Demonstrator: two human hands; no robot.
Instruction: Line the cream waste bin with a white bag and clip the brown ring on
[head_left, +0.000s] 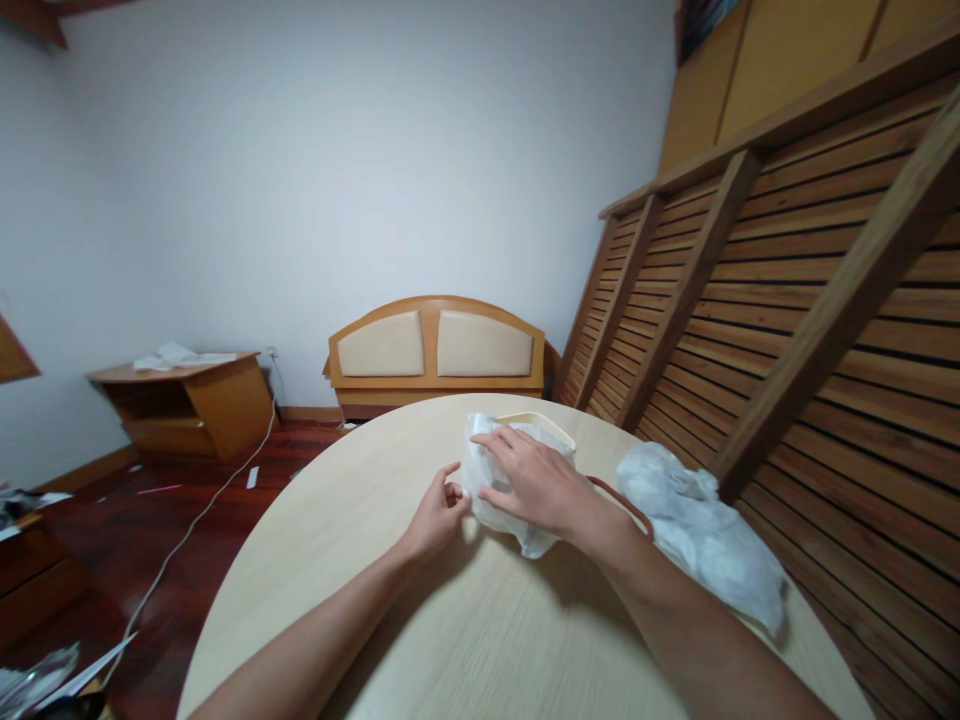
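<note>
A crumpled white plastic bag (478, 460) is on the round table, near its far side. My left hand (439, 515) is at the bag's left edge, fingers curled and pinching the plastic near the thumb. Over the top of the bag lies my right hand (532, 480), fingers stretched out and the thumb apart, touching the plastic. A cream-coloured rim or handle (536, 416) shows behind the bag; the rest of that object is hidden. From beneath my right wrist a brown strap or cord (619, 497) runs to the right.
A second bunched white plastic bag (701, 530) lies at the table's (360, 500) right edge. Slatted wooden panels (787, 290) lean close by on the right. Beyond the table stands a headboard (439, 350). At left, a low desk (180, 400) and a white cable (202, 515) on the floor.
</note>
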